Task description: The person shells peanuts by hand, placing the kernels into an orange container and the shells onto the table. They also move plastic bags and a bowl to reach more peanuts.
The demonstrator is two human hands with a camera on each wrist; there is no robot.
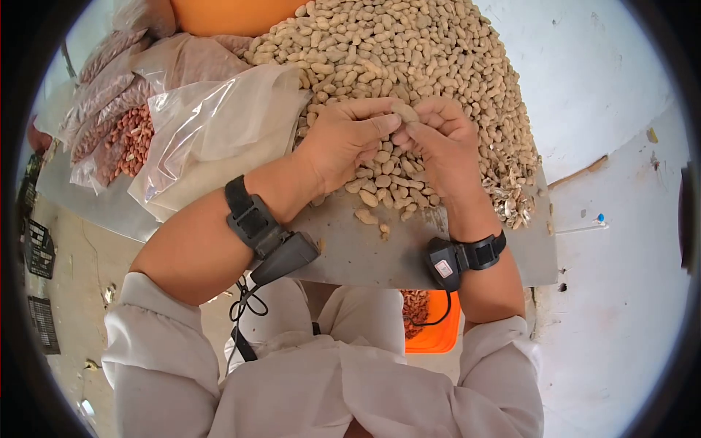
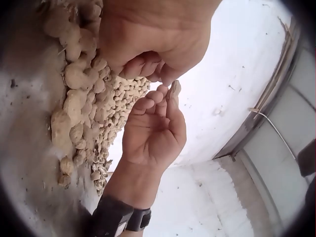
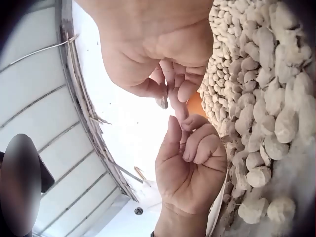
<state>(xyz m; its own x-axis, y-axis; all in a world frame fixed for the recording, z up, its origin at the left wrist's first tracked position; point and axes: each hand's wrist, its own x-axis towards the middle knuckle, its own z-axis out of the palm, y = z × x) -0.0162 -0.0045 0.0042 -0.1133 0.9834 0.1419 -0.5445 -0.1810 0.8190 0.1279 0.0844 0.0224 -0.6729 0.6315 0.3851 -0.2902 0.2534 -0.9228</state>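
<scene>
An unshelled peanut (image 1: 405, 112) is held at the fingertips of both hands, over the front of a large peanut heap (image 1: 394, 51). My right hand (image 1: 447, 150) pinches it between thumb and forefinger; in the right wrist view the peanut (image 3: 163, 102) pokes out below that thumb. From the other side my left hand (image 1: 337, 146) grips it, thumb and forefinger at its end, the other fingers curled in. The left wrist view shows the peanut (image 2: 174, 89) upright between the hands. Loose peanuts (image 1: 366, 217) lie on the grey tabletop (image 1: 350, 252) below the wrists.
Clear plastic bags (image 1: 219, 124) lie left of the heap, beside bagged red kernels (image 1: 131, 142). Empty shells (image 1: 515, 201) gather at the right edge. An orange tub (image 1: 234, 14) stands behind; an orange bin (image 1: 438, 336) with reddish bits sits below the table. A white wall (image 1: 621, 182) borders the right.
</scene>
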